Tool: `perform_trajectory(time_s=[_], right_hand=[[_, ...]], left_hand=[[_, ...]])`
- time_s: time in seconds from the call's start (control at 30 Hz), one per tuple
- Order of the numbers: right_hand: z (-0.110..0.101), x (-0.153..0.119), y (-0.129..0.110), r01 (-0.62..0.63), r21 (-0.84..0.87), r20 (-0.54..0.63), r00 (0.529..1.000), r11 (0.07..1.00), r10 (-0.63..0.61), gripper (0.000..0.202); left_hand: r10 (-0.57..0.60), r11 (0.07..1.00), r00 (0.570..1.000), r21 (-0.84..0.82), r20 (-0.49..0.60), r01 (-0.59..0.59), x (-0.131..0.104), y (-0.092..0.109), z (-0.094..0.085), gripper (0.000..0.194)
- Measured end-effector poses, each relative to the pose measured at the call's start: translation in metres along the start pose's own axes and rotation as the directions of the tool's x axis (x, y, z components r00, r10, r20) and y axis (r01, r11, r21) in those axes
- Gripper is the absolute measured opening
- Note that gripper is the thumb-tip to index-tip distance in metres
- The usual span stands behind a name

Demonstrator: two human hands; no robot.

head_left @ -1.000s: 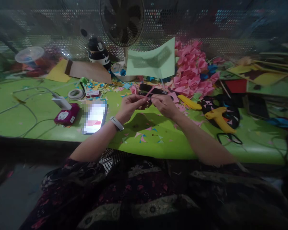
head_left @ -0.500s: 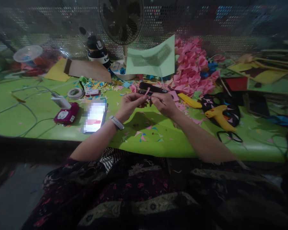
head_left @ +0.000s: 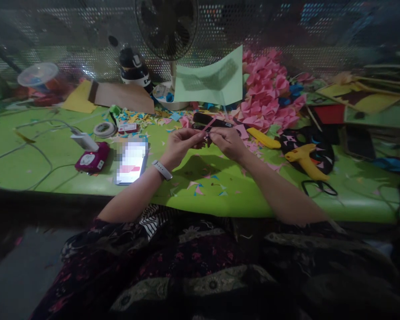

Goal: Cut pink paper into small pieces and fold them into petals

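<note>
My left hand (head_left: 183,143) is closed in a pinch on a thin pink paper strip (head_left: 210,124), which sticks up at a slant between my hands. My right hand (head_left: 229,141) is curled closed right beside it, its fingertips meeting the left ones at the strip's lower end; what lies inside those fingers is hidden. Just behind my hands lies a long black object (head_left: 203,119) with a small label, partly covered. A large heap of folded pink paper pieces (head_left: 266,89) rises behind my right hand.
A lit phone (head_left: 132,162) and a purple socket box (head_left: 93,159) with cables lie left. Right are a yellow glue gun (head_left: 306,160), a yellow-handled tool (head_left: 263,138) and black loops (head_left: 319,187). Paper scraps (head_left: 146,119), a green sheet (head_left: 210,84) and a fan (head_left: 166,26) are behind.
The pink strip now shows longer above my fingertips and leans further right. Both hands stay in nearly the same place, still close together.
</note>
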State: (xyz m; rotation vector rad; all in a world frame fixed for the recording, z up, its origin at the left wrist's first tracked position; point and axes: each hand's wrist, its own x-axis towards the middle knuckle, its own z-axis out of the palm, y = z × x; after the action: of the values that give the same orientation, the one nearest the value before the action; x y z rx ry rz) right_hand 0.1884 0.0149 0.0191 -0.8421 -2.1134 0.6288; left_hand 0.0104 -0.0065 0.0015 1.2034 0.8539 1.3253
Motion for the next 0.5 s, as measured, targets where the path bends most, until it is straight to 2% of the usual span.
perform_trajectory(time_s=[0.3,0.5], right_hand=[[-0.0009,-0.0018,-0.0019,0.003,-0.043,-0.013,1.0,0.999,-0.003,0.031],[0.0004,-0.0022,-0.0029,0.018,-0.048,-0.034,0.999,0.999,-0.019,0.031]], left_hand=[[-0.003,0.999,1.0,-0.036,-0.015,0.002,-0.0021,0.0034,0.0033,0.032],[-0.015,0.999,1.0,-0.041,-0.015,0.014,-0.0023,0.0044,0.0032,0.026]])
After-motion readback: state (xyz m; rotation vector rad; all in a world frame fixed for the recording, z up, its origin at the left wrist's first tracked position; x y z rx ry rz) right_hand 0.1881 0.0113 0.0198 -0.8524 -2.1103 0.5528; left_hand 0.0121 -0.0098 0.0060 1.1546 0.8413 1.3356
